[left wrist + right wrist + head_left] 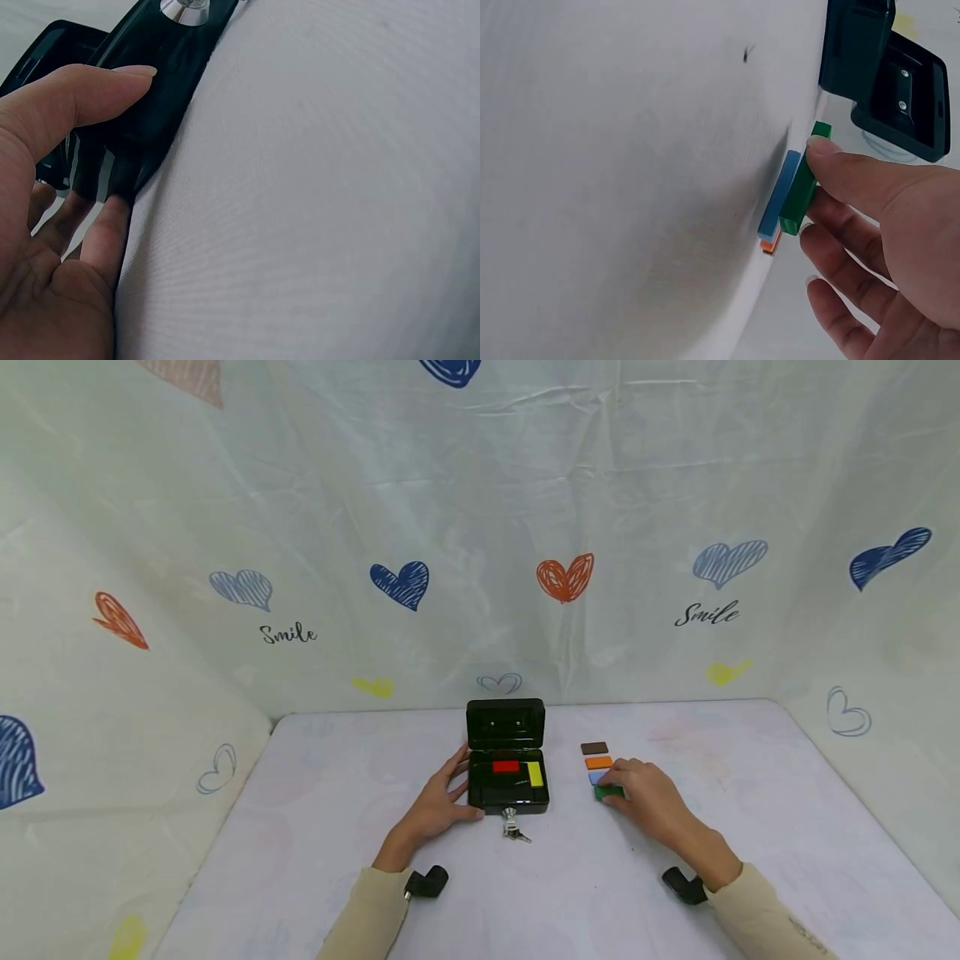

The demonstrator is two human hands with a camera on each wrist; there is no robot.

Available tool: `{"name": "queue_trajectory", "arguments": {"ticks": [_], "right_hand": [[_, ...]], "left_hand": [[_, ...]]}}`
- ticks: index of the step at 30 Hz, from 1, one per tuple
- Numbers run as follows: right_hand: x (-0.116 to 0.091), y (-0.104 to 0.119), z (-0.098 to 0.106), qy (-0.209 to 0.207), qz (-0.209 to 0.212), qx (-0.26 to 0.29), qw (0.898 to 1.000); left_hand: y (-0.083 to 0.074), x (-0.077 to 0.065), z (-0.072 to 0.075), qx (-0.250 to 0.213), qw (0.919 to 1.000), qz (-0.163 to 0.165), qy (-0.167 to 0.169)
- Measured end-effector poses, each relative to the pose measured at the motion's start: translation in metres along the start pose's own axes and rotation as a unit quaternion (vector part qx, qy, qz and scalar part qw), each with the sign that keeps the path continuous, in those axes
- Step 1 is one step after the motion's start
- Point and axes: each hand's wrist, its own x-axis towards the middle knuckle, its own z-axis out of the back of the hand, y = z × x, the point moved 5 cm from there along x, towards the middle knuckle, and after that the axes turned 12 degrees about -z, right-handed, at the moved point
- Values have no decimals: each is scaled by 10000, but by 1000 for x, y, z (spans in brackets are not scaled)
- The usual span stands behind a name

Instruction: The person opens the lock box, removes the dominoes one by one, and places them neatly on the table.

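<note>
A black cash box [508, 797] stands on the table with its lid [506, 724] raised. Inside it lie a red block [506, 767] and a yellow block [536, 774]. My left hand [437, 808] rests against the box's left side, fingers extended along that side and thumb on the front face. To the right of the box, my right hand [654, 795] pinches a green block [801, 191] between thumb and fingers. Beside the green block is a blue block [780, 195], partly hidden in the head view. Behind that are an orange block [598, 762] and a brown block [594, 747].
Keys [517, 834] hang from the lock at the front of the box. The white table [337, 760] ends at a white curtain [465, 635] printed with hearts. Each wrist carries a small black camera, one on the left [427, 882] and one on the right [684, 887].
</note>
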Motion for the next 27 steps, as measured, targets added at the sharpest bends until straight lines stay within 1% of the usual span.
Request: {"name": "queue_trajectory", "arguments": {"ticks": [3,6,14,21,27], "right_hand": [[0,0,-2,128,6,-3,9999],[1,-1,-4,172,60,-39,9998],[2,-2,-7,100,120,-235,9996],[3,-5,-10,101,75,-300,9995],[3,-5,-9,21,134,-289,9995]], "left_hand": [[0,0,0,-10,10000,-1,10],[0,0,0,-32,10000,-33,14],[0,0,-1,68,10000,-61,29],[0,0,-1,52,10000,-27,20],[1,0,-1,50,10000,-22,8]]}}
